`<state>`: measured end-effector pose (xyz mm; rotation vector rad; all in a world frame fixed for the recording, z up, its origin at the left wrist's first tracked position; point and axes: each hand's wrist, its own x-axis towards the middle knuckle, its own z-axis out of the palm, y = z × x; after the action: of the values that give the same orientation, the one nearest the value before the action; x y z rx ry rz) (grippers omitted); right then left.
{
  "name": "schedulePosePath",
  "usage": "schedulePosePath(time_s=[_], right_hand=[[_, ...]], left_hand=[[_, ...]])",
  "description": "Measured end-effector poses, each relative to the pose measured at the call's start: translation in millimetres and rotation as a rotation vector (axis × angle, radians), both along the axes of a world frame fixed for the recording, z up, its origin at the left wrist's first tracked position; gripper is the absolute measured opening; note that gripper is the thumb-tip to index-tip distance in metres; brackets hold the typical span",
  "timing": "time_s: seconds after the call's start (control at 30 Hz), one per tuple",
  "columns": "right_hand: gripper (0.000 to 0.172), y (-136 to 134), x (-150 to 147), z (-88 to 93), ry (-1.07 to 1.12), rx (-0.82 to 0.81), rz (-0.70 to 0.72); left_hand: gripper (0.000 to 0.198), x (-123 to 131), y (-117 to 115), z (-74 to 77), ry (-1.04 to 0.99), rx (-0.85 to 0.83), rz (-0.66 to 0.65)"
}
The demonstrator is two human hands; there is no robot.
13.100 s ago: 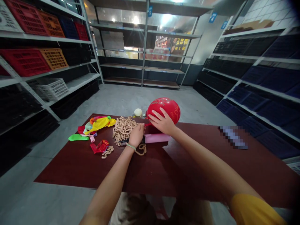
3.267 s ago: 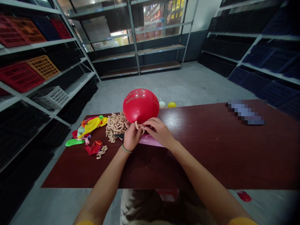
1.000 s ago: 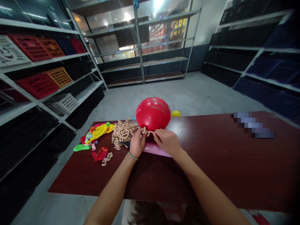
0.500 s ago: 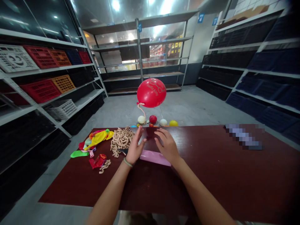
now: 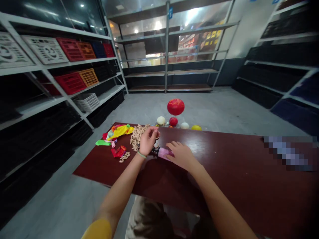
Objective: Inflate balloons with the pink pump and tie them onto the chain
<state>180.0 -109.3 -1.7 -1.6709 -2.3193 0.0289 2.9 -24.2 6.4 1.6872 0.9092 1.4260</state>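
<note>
A pink hand pump (image 5: 163, 152) with a black end lies on the dark red-brown table. My right hand (image 5: 183, 156) is closed over its right part, thumb along the tube. Just left of the pump's black end, my left hand (image 5: 147, 141) is raised with thumb and fingers pinched together; what is between them, if anything, is too small to make out. Behind the left hand sits a heap of beige cord pieces (image 5: 137, 136). A round red balloon (image 5: 175, 107) is beyond the table's far edge.
On the table's left are uninflated coloured balloons (image 5: 122, 131), a red packet (image 5: 119, 151) and loose cords (image 5: 124, 157). A blurred-out object (image 5: 286, 151) lies at the right. More balloons (image 5: 173, 121) rest past the far edge. Shelves with crates (image 5: 71, 49) surround the floor.
The red balloon has moved away beyond the table and looks smaller. My left fingers have come together, and my right hand has lowered onto the pump. The view has shifted to the right.
</note>
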Motion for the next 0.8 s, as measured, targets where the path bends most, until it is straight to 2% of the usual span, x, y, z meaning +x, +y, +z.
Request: schedulePosePath(time_s=[0.07,0.13,0.23,0.37,0.47,0.53,0.63,0.7,0.8], right_hand=[[0.041,-3,-4,0.5,-0.038,-0.083,0.012],[0.046,-5,-7,-0.2,-0.066,-0.143,0.038],[0.045,-4,-10,-4.3,-0.088,-0.189,0.073],[0.042,-1,-15,-11.5,-0.074,-0.169,0.072],[0.047,0,-18,-14.6,-0.049,-0.108,0.069],[0.05,0,-19,-15.5,-0.048,-0.063,0.069],[0.052,0,-21,-16.6,-0.07,-0.01,0.079],[0.053,-1,-23,-17.9,-0.088,0.005,0.09],[0.054,-2,-27,-20.4,-0.106,0.017,0.101]], left_hand=[[0.025,-19,-3,5.1,0.049,0.006,0.06],[0.024,-44,-8,1.3,0.095,-0.024,0.129],[0.022,-89,-21,-15.7,0.17,-0.096,0.302],[0.018,-146,-41,-36.7,0.311,-0.145,0.622],[0.019,-180,-51,-44.8,0.429,-0.141,0.746],[0.022,-198,-53,-49.2,0.542,-0.097,0.748],[0.032,-219,-49,-57.0,0.754,-0.008,0.649],[0.037,-226,-43,-62.7,0.884,0.004,0.579],[0.036,-228,-36,-68.7,0.995,-0.011,0.583]])
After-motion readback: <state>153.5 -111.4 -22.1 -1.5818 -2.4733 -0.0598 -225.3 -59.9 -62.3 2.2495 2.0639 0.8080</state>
